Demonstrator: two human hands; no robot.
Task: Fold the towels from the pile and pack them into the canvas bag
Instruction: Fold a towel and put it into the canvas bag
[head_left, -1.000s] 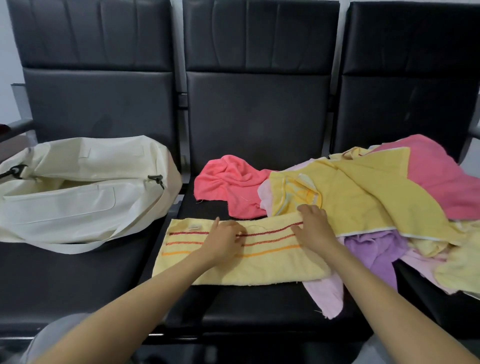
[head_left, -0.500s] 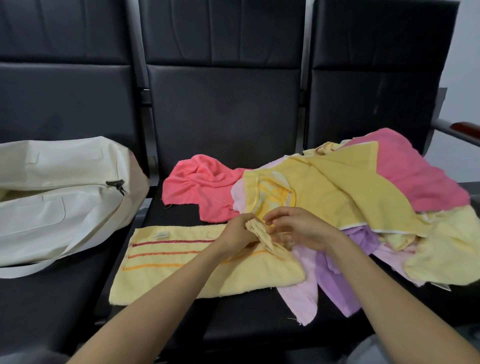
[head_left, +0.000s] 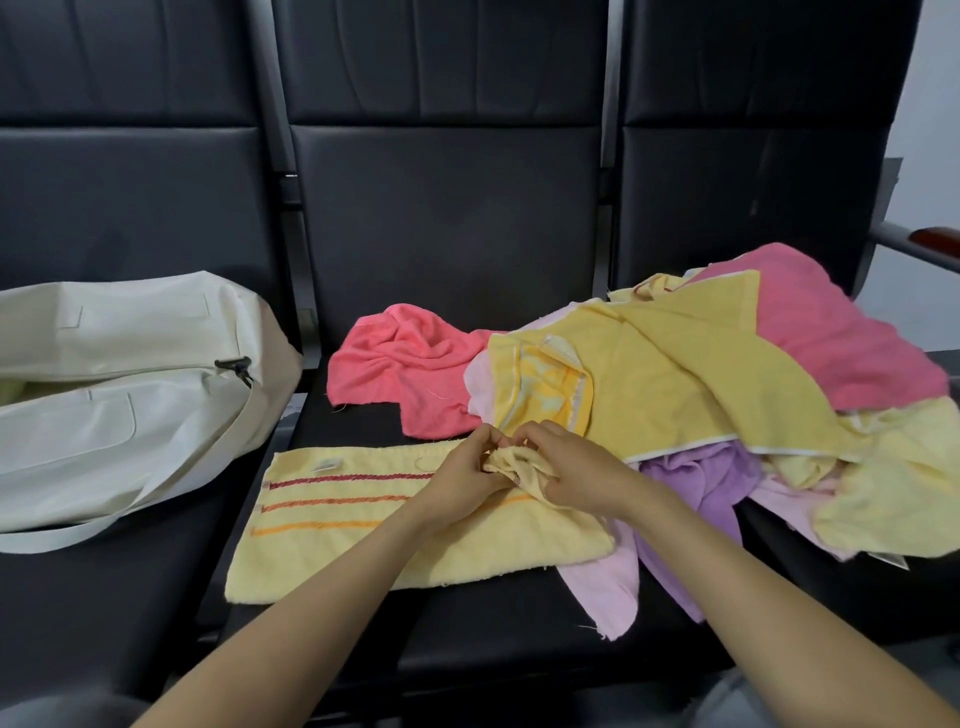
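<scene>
The left hand (head_left: 462, 478) and right hand (head_left: 571, 475) pinch the bunched three-o'clock end of a pale yellow striped terry towel (head_left: 343, 545) between curled fingers.

A striped yellow towel (head_left: 363, 525), banded in dark red, orange-red and orange, lies flat as a long strip on the middle seat (head_left: 493, 639), running from nine to three o'clock. Its three o'clock end is bunched and lifted, pinched between the left hand (head_left: 462, 478) and the right hand (head_left: 571, 473). At two o'clock from it sprawls the pile (head_left: 727, 395). A coral towel (head_left: 405, 364) is crumpled at its nine o'clock edge and a large yellow towel (head_left: 675, 384) is draped on top. A pink towel (head_left: 831, 332) lies behind at one o'clock. A purple towel (head_left: 696, 483) and a pale pink towel (head_left: 608, 587) spill out at six o'clock. The cream canvas bag (head_left: 130, 395) lies at nine o'clock, its zip gaping.
</scene>
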